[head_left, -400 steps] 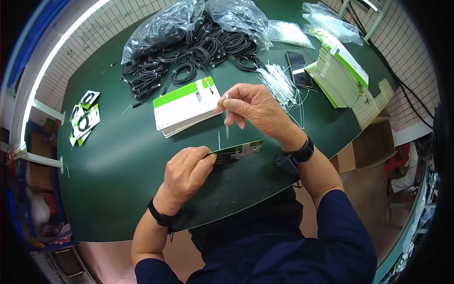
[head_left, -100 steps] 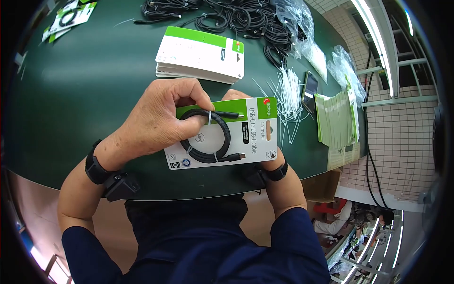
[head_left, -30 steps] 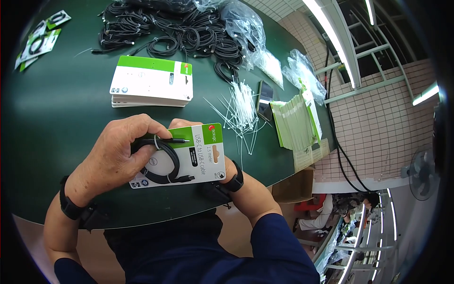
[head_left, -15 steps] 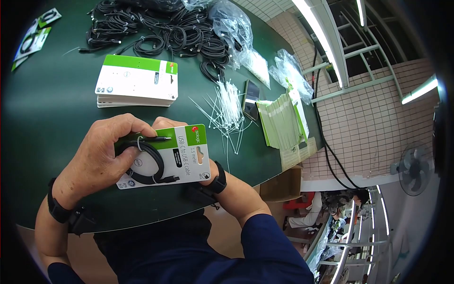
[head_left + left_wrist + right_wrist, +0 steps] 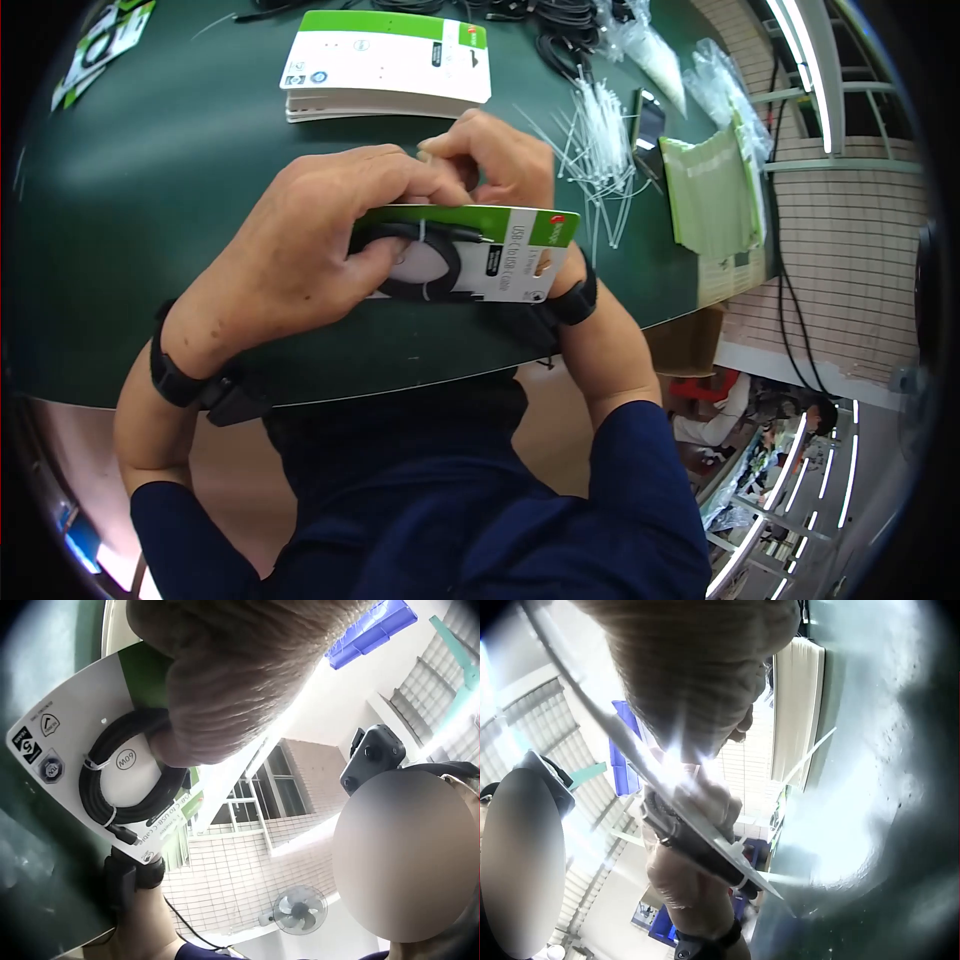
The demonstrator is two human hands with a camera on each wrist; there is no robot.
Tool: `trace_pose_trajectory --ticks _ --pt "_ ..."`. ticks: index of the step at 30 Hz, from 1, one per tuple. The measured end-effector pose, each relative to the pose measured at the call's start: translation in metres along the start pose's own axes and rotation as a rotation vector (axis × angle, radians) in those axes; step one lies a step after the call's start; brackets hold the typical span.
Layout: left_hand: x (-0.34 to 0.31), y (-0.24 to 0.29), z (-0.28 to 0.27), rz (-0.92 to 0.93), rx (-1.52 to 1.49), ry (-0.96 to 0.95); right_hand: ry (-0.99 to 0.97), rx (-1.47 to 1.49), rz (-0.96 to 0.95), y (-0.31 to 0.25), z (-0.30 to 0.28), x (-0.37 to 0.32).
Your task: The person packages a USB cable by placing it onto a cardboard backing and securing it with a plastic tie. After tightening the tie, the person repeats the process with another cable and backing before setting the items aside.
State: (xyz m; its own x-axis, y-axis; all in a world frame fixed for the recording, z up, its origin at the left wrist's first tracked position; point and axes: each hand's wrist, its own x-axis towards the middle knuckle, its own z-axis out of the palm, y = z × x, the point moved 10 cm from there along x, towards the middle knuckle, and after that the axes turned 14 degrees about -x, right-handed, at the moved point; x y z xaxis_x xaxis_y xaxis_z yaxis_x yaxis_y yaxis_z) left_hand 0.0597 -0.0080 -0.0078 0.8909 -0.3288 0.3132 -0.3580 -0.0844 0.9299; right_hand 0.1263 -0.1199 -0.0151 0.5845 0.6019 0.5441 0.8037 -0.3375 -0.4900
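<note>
A white and green card [image 5: 515, 265] printed "USB-C to USB-C cable" is tilted over the table's near side. On its front lies a coiled black cable [image 5: 452, 262], bound by white cable ties [image 5: 111, 817]. My left hand [image 5: 300, 240] grips card and coil at the left end, thumb inside the coil. My right hand [image 5: 505, 165] reaches behind the card, its curled fingers above the top edge near the left fingertips; I cannot tell whether they pinch anything. In the right wrist view a white tie tail [image 5: 810, 754] sticks out behind the card.
A stack of cards [image 5: 385, 65] lies behind the hands. Loose white cable ties [image 5: 600, 150], a phone [image 5: 648, 125] and a fanned card stack [image 5: 710, 190] are to the right. Black cables [image 5: 560, 25] lie at the back, carded cables [image 5: 105, 45] at far left.
My right hand held a loose tie, then went behind the card as the left gripped the coil. Just now its fingers have risen above the top edge, and the card has tipped flatter to view.
</note>
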Motion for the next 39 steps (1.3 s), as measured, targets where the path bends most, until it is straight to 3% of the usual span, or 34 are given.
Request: trace_pose_trajectory --ticks 6,9,13,22,25,39 --pt "0.005 0.006 -0.002 0.104 0.137 0.014 0.101 0.012 -0.066 -0.004 -0.008 0.005" --pt "0.005 0.007 0.000 0.094 0.187 0.008 -0.012 0.101 0.050 0.015 0.002 0.006" --pt "0.009 0.009 0.006 0.117 0.175 0.021 -0.091 0.154 0.037 0.018 0.006 0.004" --pt "0.009 0.015 0.000 0.128 0.209 0.036 -0.104 0.307 0.212 0.033 0.006 -0.001" --pt "0.011 0.014 0.004 0.080 0.178 0.029 -0.122 0.259 0.124 0.026 0.005 0.001" --pt "0.016 0.001 0.010 -0.045 0.184 0.058 -0.071 0.192 0.070 0.026 0.004 -0.003"
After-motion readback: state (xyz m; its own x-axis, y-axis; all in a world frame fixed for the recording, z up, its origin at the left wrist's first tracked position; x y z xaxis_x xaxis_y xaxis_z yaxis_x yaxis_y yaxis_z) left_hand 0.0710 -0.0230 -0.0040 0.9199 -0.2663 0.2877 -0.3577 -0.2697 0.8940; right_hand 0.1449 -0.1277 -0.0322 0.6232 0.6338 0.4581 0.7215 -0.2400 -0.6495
